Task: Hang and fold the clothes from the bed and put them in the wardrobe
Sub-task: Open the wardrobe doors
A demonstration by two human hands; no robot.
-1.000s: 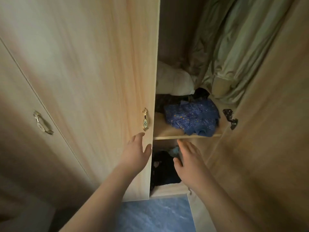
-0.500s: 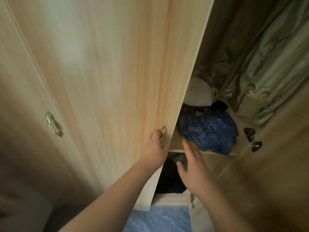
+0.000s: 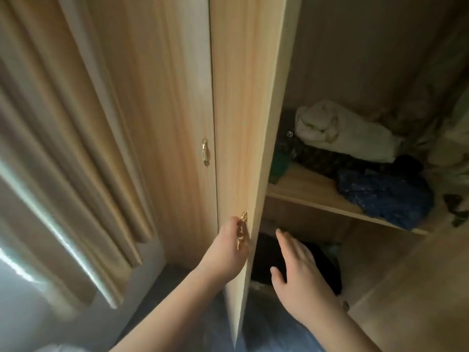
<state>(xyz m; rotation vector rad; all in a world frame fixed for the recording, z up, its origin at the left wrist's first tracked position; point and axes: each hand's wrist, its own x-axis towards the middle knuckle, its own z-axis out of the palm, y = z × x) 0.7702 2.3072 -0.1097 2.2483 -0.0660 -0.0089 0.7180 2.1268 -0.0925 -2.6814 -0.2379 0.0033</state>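
Head view: opening wardrobe door [image 3: 243, 123], centre frame; left hand [image 3: 225, 255] curled round gold handle [image 3: 243, 224], right hand [image 3: 299, 273] fingers [image 3: 286, 240] apart, empty. Next: swing wide, fetch clothes.

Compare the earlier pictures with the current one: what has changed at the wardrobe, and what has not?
The left hand has taken hold of the gold handle and swung the wardrobe door further open. The right hand stays open, holding nothing; the blue garment still lies on the shelf.
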